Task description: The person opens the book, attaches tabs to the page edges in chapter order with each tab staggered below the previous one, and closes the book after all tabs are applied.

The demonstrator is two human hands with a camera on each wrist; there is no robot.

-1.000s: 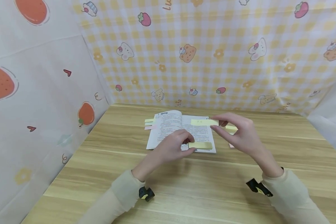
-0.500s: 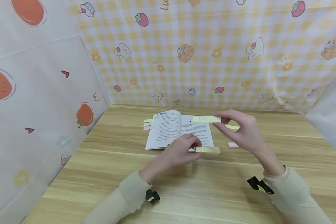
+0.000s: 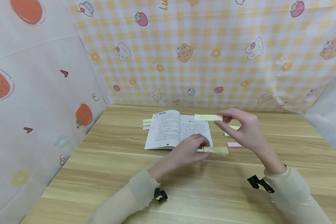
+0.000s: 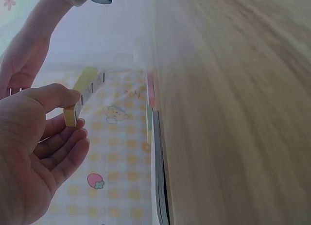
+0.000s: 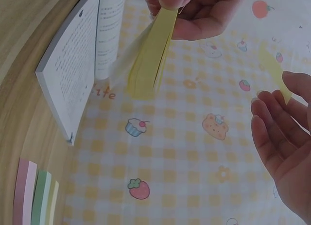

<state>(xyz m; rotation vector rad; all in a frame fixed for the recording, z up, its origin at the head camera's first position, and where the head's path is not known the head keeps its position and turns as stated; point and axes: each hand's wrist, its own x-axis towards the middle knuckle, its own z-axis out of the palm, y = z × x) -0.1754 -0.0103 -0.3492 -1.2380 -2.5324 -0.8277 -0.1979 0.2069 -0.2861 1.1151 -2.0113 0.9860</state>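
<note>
An open book (image 3: 165, 132) with printed pages lies on the table. Low over its near right corner, my left hand (image 3: 188, 151) pinches a pad of yellow sticky notes (image 3: 217, 151) by one end; the left wrist view shows the pad's thick edge (image 4: 90, 95) between thumb and fingers. Farther back, my right hand (image 3: 245, 129) holds a single yellow sticky note (image 3: 207, 117) by its right end, thumb against fingers. Faint writing marks this strip, which hangs above the right page. In the right wrist view the pad's leaves (image 5: 153, 57) fan slightly apart, clear of the strip (image 5: 274, 72).
Yellow, green and pink tabs (image 3: 148, 123) stick out from the book's left edge. Right of the book lie a pink pad (image 3: 234, 144) and green and yellow ones (image 3: 234, 128), partly behind my right hand. Patterned cloth (image 3: 168, 62) stands behind the wooden table (image 3: 123, 174).
My left hand has carried the pad rightward, partly off the book's corner. My right hand has shifted slightly right and away with its sticky note, uncovering more of the pink pad.
</note>
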